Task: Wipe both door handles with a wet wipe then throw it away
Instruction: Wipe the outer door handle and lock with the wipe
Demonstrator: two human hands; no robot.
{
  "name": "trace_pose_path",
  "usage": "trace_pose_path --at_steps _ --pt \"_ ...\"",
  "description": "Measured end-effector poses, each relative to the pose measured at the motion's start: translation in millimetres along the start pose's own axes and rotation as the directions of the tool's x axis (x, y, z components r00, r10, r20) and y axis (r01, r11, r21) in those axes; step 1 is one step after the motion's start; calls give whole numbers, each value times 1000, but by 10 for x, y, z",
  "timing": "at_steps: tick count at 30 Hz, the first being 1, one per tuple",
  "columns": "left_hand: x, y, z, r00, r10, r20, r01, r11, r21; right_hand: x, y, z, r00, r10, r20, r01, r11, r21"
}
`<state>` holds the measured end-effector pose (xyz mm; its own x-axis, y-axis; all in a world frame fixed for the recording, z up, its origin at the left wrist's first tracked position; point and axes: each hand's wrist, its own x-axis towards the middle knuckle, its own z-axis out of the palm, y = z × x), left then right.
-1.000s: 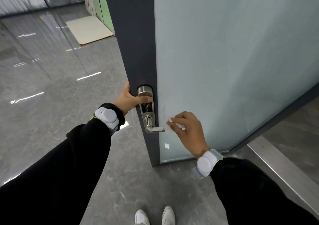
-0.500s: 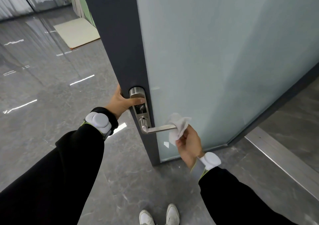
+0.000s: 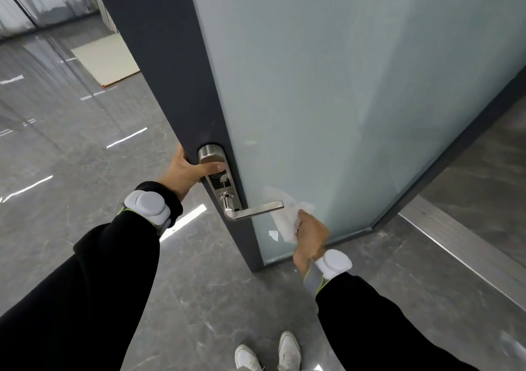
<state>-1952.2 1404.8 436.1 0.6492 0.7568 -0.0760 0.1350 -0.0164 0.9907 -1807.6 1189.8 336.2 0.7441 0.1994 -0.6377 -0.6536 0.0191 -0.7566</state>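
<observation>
A frosted glass door (image 3: pixel 341 86) with a dark grey frame stands ajar. Its silver lever handle (image 3: pixel 256 210) juts right from a steel lock plate (image 3: pixel 219 174). My left hand (image 3: pixel 189 168) grips the door's edge, thumb pressed across the lock plate. My right hand (image 3: pixel 311 235) sits just right of and below the lever's tip, shut on a crumpled white wet wipe (image 3: pixel 287 222) that hangs behind the lever's end. The handle on the door's other side is hidden.
Glossy grey tiled floor (image 3: pixel 71 148) spreads to the left, with a pale mat (image 3: pixel 106 59) further back. A metal threshold strip (image 3: pixel 461 245) runs at the right. My white shoes (image 3: pixel 267 353) show at the bottom edge.
My right hand slid off the lever toward its tip and dropped lower, drawing the wipe along. The full lever now shows. My left hand kept its hold on the door edge.
</observation>
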Motion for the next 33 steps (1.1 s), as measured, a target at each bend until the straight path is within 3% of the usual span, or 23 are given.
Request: trace_pose_path --at_steps 2,6,11,16,21,27,33 --pt "-17 30 22 1000 4 6 -4 1000 1 -42 34 15 997 28 74 -31 999 44" --pt "-50 67 42 1000 8 -1 -8 1000 3 -162 11 52 908 119 401 -256 917 306" --pt "-72 83 37 1000 -4 -7 4 1000 22 -231 -35 -6 822 79 565 -354 848 396" --pt "-68 105 35 1000 -11 -2 11 999 47 -214 41 -8 803 48 594 -316 880 355" --pt "-63 85 40 1000 -4 -10 4 1000 28 -228 40 75 840 104 532 -298 908 294" --pt "-5 28 55 1000 22 -14 -21 1000 11 -278 45 231 869 56 492 -247 910 332" --pt "53 -74 -12 999 39 -23 -39 999 36 -325 99 385 948 25 316 -115 956 269"
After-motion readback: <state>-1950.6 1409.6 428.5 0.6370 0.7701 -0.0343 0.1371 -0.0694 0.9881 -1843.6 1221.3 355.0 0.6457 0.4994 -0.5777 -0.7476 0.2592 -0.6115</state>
